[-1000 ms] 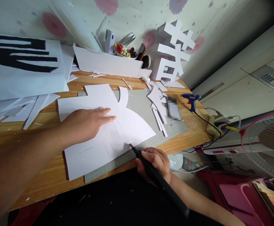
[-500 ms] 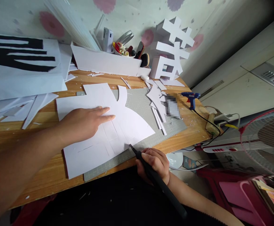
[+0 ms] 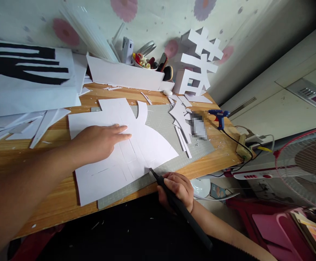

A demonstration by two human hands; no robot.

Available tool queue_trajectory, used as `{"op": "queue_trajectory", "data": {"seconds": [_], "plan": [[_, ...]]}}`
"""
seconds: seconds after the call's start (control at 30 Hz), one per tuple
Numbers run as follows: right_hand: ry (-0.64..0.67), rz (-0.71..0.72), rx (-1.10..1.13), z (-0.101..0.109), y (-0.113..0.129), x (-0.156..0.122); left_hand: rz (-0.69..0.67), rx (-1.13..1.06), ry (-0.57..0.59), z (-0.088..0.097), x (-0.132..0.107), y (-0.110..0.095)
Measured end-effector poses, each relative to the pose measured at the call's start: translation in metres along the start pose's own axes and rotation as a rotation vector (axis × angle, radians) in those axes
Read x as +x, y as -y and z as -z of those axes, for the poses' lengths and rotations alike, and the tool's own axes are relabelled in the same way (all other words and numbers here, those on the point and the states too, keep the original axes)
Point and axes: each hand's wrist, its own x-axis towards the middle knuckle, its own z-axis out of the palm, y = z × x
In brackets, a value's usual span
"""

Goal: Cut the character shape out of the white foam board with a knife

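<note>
My left hand lies on a white foam board, with two fingers stretched out and pressing its middle. Thin cut or scored lines run across the board, and its far and right sides have curved, cut-out outlines. In my right hand is a black craft knife with a long, thick handle, held like a pen. Its narrow blade tip is at the board's near edge; whether it touches I cannot tell. Beneath the board lies a grey cutting mat.
White offcuts and a blue glue gun lie to the right. Behind stand a white board strip, a cup of tools and a built white character. Black-printed paper rests at left. A fan stands right.
The view has tilted up a little, so the scene sits slightly lower. My left hand stays pressed on the board, and the knife tip remains at nearly the same spot on its near edge.
</note>
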Motion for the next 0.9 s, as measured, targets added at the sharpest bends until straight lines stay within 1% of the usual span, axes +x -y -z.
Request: {"op": "queue_trajectory", "data": {"seconds": [0.13,0.33,0.43,0.57,0.67,0.77,0.83,0.9], "plan": [[-0.028,0.009,-0.019,0.000,0.000,-0.003,0.010,0.000,0.005,-0.002,0.002,0.001],[-0.020,0.002,-0.007,0.000,-0.001,-0.002,-0.017,0.121,0.033,0.001,0.002,-0.001],[-0.021,-0.015,-0.006,0.000,0.000,-0.001,-0.017,0.125,0.024,-0.001,0.003,-0.001],[-0.055,-0.088,0.023,0.002,0.004,-0.003,-0.035,0.118,0.014,-0.005,0.003,0.002],[-0.088,-0.182,0.006,0.005,0.004,-0.001,-0.057,0.110,-0.002,-0.006,0.001,0.002],[-0.094,-0.260,-0.033,0.005,-0.004,0.016,-0.077,0.114,-0.026,-0.006,0.000,0.001],[-0.044,-0.324,-0.031,-0.001,-0.015,0.037,-0.094,0.117,-0.025,-0.005,0.000,0.001],[0.024,-0.377,0.017,-0.011,-0.027,0.060,-0.110,0.101,-0.032,-0.005,0.000,0.000]]}}
